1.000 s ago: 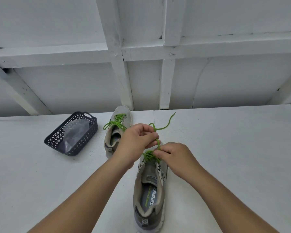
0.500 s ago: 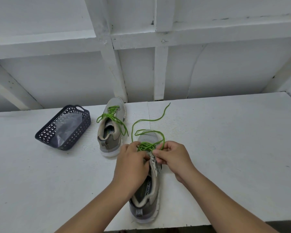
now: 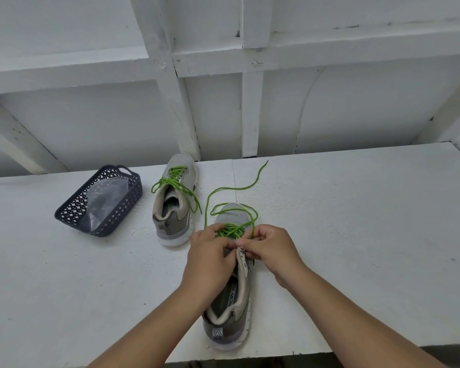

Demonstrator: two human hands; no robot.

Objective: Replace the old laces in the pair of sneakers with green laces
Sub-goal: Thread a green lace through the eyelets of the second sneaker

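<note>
A grey sneaker (image 3: 230,322) lies heel toward me near the table's front edge. A green lace (image 3: 235,187) is threaded over its forefoot, and its loose ends loop past the toe onto the table. My left hand (image 3: 209,261) covers the tongue area, fingers curled and pinching the lace at the eyelets. My right hand (image 3: 270,248) pinches the lace on the shoe's right side, just touching the left fingertips. A second grey sneaker (image 3: 174,205) with green laces stands farther back on the left, untouched.
A dark blue perforated plastic basket (image 3: 72,208) holding a clear plastic bag (image 3: 104,197) sits at the left. The white table (image 3: 356,221) ends at a white panelled wall behind and at its front edge just below the near shoe.
Both hands came down from a raised pull onto the shoe's eyelets. The lace went slack, and its ends now lie looped over the toe and table.
</note>
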